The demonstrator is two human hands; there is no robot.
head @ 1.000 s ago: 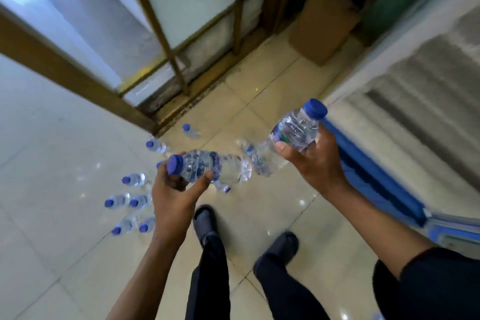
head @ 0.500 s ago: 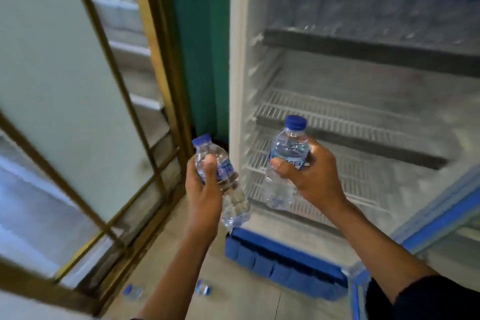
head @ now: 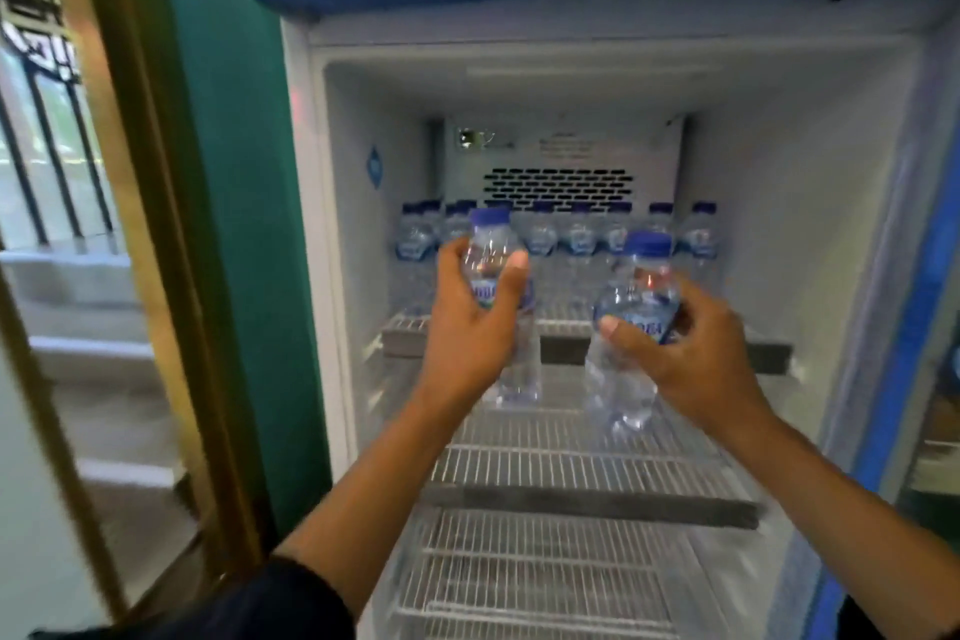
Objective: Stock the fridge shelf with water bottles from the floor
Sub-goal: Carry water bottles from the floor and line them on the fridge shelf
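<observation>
I hold two water bottles upright in front of the open fridge, caps up so each can be set down on its base. My left hand wraps the left bottle at its label, fingers clenched round it from the far side and thumb across the front. My right hand grasps the right bottle the same way, a little lower. Both bottles hang in air before the front edge of the top shelf, not yet resting on it. A row of stocked bottles fills the shelf's back edge, so I judge the free strip in front is the target. The lower wire shelves carry nothing visible.
</observation>
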